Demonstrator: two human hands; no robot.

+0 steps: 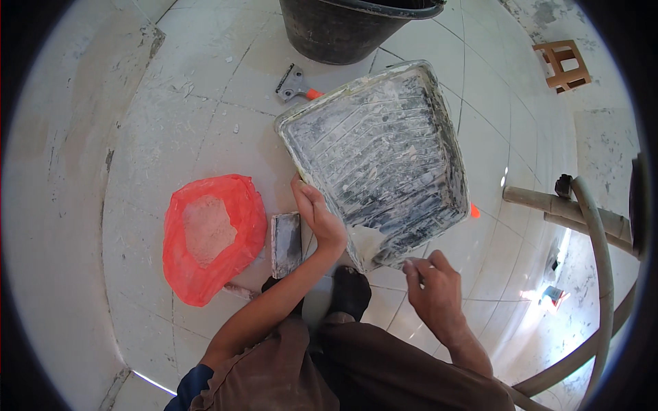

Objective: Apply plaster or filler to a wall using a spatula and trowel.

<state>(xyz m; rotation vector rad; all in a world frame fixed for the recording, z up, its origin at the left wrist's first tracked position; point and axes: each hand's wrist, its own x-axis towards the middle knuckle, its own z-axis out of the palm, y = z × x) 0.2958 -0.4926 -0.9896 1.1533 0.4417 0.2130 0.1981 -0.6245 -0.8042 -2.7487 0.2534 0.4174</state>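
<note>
A large paint tray [384,144], ridged inside and crusted with white and grey residue, is tilted in front of me. My left hand [322,220] is closed on its left edge, fingers around the rim. Wet whitish paste [365,241] lies in the tray's near corner, beside a darker smeared patch. My right hand [436,288] is closed in a pinch at the near edge. A thin, dark object seems to run from its fingers toward that corner; its kind is not clear. Left of my forearm stand an open red plastic bag [179,250] of pale powder and a grey-smeared rectangular block [286,243].
A black bucket [343,31] stands beyond the tray. A scraper [293,83] with an orange handle lies partly behind the tray. To the right are bamboo poles [569,205] and a brown stool-like frame [563,65]. Crumbs dot the tiles; a wall rises at left.
</note>
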